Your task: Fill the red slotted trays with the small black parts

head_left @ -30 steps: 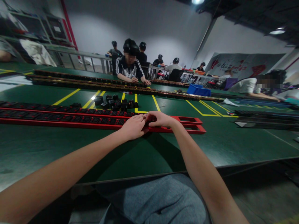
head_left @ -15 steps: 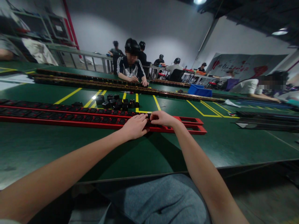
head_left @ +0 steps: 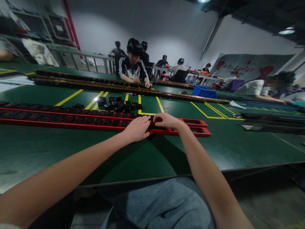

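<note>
Overall illumination is dim. Light comes from overhead: a round white ceiling lamp [head_left: 286, 31] glows at upper right. The smooth pale grey wall [head_left: 171, 35] carries soft bright patches. My glossy green worktop [head_left: 228, 156] shows glare at both sides and dark shadow at centre. Blur and wide-angle stretch affect the left edge. Detail beneath my bare right hand [head_left: 166, 121] is lost in darkness.

Green table [head_left: 43, 136]: is bearing yellow lines
Red frame [head_left: 105, 128]: is spanning ten to two o'clock
Black parts [head_left: 119, 104]: are sitting toward eleven
</note>
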{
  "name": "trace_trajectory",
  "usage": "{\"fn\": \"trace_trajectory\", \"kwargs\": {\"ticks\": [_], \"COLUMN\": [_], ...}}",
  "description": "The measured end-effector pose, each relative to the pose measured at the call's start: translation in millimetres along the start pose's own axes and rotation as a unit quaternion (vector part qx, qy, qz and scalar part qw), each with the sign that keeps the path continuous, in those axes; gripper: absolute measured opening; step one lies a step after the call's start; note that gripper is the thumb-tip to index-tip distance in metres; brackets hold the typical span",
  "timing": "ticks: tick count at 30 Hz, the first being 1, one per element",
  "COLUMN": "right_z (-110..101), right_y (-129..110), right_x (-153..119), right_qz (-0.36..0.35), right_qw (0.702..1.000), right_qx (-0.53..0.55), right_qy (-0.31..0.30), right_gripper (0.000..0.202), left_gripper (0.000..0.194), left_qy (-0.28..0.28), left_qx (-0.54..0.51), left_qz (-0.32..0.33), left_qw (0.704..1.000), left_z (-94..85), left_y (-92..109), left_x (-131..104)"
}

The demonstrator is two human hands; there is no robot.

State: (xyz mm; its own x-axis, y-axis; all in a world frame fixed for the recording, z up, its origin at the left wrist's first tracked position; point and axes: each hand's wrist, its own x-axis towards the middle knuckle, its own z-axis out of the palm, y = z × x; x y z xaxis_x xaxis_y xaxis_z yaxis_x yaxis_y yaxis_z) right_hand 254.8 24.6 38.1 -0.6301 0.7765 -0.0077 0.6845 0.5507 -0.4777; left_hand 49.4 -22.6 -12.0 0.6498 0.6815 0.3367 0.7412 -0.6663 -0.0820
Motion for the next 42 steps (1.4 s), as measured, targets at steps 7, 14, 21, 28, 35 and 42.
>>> {"fn": "trace_trajectory", "kwargs": {"ticks": [7,14,21,28,35,42], "right_z": [-2.2,5.0,8.7,12.0,13.8,13.9], "right_y": [-3.4,1.5,-6.7,-7.7,-7.5,-7.6], "right_x": [-0.5,2.1,3.6,7.3,8.0,7.7], "right_qz": [-0.002,0.007,0.015,0.003,0.009,-0.005], "right_qw": [1.000,1.000,1.000,0.998,0.996,0.995], "right_qx": [0.004,0.023,-0.012,-0.055,-0.085,-0.098], "right_qy": [-0.008,0.001,0.003,0.024,0.030,0.029], "right_gripper": [0.010,0.015,0.011,0.010,0.010,0.011], "left_gripper": [0.054,0.054,0.052,0.050,0.050,0.048], "left_qy": [0.001,0.002,-0.004,-0.003,-0.006,0.001], "left_qx": [-0.007,-0.003,0.007,0.010,0.006,0.000], "left_qz": [-0.010,-0.006,-0.003,0.000,-0.003,-0.003], "left_qw": [1.000,1.000,1.000,1.000,1.000,1.000], "left_z": [2.5,4.0,1.5,1.4,0.9,0.5], "left_y": [0.2,-1.1,-1.6,-3.1,-1.2,-0.9], "left_x": [0.2,0.7,-0.8,-2.0,-1.1,-0.7]}}
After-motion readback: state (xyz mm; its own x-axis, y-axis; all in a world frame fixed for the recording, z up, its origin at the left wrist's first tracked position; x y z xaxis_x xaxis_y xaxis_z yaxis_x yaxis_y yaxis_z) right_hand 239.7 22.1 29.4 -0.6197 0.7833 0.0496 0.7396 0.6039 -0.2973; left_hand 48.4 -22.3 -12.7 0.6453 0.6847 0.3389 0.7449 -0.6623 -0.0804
